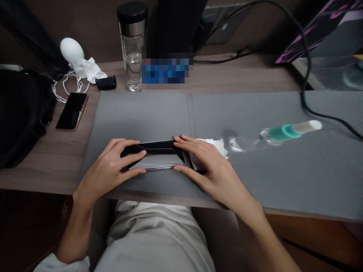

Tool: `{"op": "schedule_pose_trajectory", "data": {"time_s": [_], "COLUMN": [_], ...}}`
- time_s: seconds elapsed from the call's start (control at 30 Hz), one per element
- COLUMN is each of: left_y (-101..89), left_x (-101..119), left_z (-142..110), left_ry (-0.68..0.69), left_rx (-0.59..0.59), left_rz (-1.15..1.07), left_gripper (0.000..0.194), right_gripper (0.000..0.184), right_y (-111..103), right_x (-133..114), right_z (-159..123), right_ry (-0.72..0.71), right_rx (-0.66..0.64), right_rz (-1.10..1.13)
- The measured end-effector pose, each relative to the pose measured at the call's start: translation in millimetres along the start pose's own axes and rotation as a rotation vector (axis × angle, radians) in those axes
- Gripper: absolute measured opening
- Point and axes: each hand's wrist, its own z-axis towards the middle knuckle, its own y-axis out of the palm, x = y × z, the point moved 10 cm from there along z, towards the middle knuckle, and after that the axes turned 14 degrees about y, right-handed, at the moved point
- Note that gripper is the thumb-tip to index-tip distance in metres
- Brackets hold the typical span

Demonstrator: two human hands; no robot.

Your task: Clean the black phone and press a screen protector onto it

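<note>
Between my hands, on the grey desk mat [141, 113], lies an open black case [154, 151] with thin shiny rims and a grey middle; it looks like a glasses case. My left hand [113, 162] grips its left end, thumb on the near rim and fingers over the far side. At the right end my right hand [210, 166] holds it the same way, fingertips on the far rim and thumb on the near one. A crumpled white tissue [218, 145] lies partly hidden beneath my right hand. Just right of that, a clear bottle with a green collar [285, 133] lies on its side.
A glass water bottle [134, 60] stands behind the mat. To the left are a phone [72, 111], a white rounded device [71, 50] with cord, a small black object [106, 82] and a black bag [22, 117]. A black cable [304, 75] crosses the right side.
</note>
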Motion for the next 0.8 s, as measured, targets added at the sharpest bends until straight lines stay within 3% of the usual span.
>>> {"op": "schedule_pose_trajectory", "data": {"time_s": [0.5,0.8], "left_y": [0.1,-0.4], "left_x": [-2.9,-4.8], "left_z": [-1.9,-2.1], "left_ry": [-0.028,-0.025], "left_rx": [0.013,0.020], "left_rz": [-0.027,-0.040], "left_gripper": [0.035,0.036], "right_gripper": [0.057,0.052], "right_y": [0.1,-0.6], "right_x": [2.3,1.7], "right_z": [-0.9,-0.5], "right_ry": [-0.002,0.005], "right_rx": [0.002,0.010], "right_rz": [0.003,0.003]}}
